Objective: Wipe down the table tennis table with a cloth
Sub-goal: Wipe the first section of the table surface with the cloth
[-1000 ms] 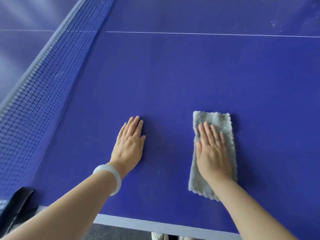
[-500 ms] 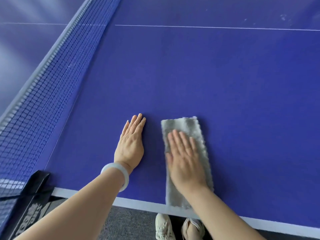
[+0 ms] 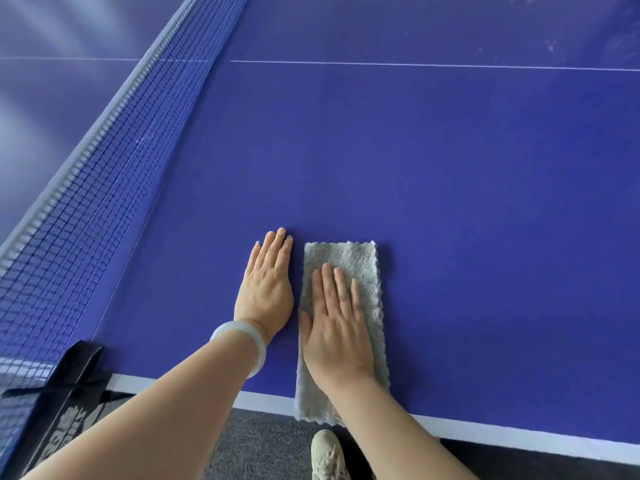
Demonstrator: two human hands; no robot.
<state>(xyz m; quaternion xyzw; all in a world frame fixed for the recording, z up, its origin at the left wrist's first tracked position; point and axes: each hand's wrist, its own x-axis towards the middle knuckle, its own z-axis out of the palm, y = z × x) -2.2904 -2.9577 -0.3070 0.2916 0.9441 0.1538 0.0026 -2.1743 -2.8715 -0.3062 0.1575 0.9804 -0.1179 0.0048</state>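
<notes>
Head view: the blue table tennis table point(image 3: 450, 202) fills most of the frame. Its net point(image 3: 86, 202) runs from 7 o'clock up toward 11 o'clock, with a black net clamp point(image 3: 69, 386) at the table's near edge at 8 o'clock. A thin white centre line point(image 3: 415, 65) crosses the surface at 12 o'clock. Faint smudges show near the far corner at 1 o'clock. At 6 o'clock, below the white edge band point(image 3: 519, 434), lie grey carpet point(image 3: 263, 441) and a pale shoe point(image 3: 327, 455).

The left hand point(image 3: 268, 289) lies flat on the bare table with its fingers straight and together, and wears a pale bangle point(image 3: 242, 344) on the wrist. It sits just beside the left edge of the cloth point(image 3: 349, 258); whether the two touch cannot be told. The right hand point(image 3: 337, 330) presses flat on the cloth with straight fingers and covers the cloth's middle.

The cloth is grey and fluffy with scalloped edges, and forms a long, narrow rectangle. It lies a little below the frame's centre, at the table's near edge. Its long axis runs from 12 to 6 o'clock, across the edge band, and its near end hangs just past the edge.
</notes>
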